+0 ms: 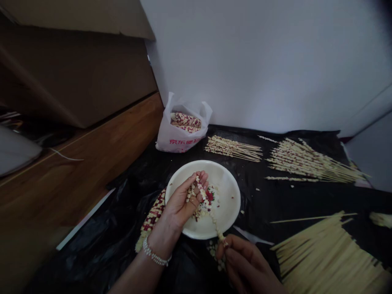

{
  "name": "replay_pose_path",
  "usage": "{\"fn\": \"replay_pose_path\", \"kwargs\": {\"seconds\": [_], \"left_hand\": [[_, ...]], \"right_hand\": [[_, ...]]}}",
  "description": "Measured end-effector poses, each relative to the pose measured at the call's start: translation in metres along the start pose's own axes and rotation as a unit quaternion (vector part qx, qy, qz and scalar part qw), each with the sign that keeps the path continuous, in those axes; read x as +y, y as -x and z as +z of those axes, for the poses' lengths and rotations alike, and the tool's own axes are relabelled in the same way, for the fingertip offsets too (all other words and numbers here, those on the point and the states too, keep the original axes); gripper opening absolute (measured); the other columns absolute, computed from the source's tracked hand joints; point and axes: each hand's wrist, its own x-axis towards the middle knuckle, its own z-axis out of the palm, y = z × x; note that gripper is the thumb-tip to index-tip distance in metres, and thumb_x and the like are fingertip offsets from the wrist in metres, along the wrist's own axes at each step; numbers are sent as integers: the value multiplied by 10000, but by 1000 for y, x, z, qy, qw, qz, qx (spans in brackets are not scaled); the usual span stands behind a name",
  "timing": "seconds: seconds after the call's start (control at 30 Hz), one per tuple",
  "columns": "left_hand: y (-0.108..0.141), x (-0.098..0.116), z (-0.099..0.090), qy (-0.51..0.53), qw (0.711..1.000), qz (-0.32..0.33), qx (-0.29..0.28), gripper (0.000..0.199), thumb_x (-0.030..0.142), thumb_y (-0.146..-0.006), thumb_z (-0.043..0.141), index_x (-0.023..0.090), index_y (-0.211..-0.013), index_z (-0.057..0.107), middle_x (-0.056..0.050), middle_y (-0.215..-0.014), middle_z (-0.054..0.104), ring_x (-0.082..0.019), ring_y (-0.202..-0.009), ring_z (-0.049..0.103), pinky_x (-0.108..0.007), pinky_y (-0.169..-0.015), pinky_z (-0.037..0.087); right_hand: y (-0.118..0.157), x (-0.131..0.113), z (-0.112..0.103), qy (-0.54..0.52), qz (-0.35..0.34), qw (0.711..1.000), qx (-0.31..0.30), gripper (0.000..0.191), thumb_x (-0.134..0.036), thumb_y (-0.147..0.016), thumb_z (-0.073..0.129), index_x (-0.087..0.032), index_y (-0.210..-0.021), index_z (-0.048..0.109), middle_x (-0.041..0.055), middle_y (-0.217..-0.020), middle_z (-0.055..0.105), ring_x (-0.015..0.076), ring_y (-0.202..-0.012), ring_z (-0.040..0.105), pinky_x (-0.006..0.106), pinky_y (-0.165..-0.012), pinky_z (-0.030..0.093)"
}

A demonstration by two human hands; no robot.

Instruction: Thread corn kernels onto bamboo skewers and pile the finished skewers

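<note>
My left hand (180, 203) is cupped palm up over a white bowl (230, 204), with loose corn kernels (190, 195) in its palm. My right hand (246, 261) pinches the near end of a skewer (216, 223) threaded with pale and dark red kernels. The skewer's far end reaches across the bowl to the fingers of my left hand. More kernels and a red print show on the bowl's bottom. A partly stripped corn cob (155, 214) lies left of the bowl, partly behind my left wrist.
A white plastic bag (180, 141) of corn cobs stands behind the bowl. Threaded skewers lie in a small pile (232, 148) and a larger pile (306, 161). Bare sticks (330, 257) spread at the near right. Black sheeting (101, 245) covers the floor; a cardboard box (92, 77) stands left.
</note>
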Motion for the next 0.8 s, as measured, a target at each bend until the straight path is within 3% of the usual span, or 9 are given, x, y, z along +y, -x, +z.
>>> {"fn": "replay_pose_path", "kwargs": {"seconds": [0.17,0.8], "left_hand": [[5,1,10,5,1000,-8,16,241,78,-766,671,111,-1005,667,-149,-1081,707,-254,-1081,642,-360,-956,507],[2,-3,7,-52,998,-6,22,134,126,-809,646,90,-936,674,-146,-956,737,-217,-896,712,-315,-857,562]], "right_hand": [[0,-1,1,26,2,999,18,370,-550,-856,596,-181,-836,610,-131,-376,327,38,-315,178,169,-321,112],[0,0,2,46,-6,999,3,367,-546,-881,564,-182,-862,601,-128,-383,342,42,-311,182,170,-315,123]]}}
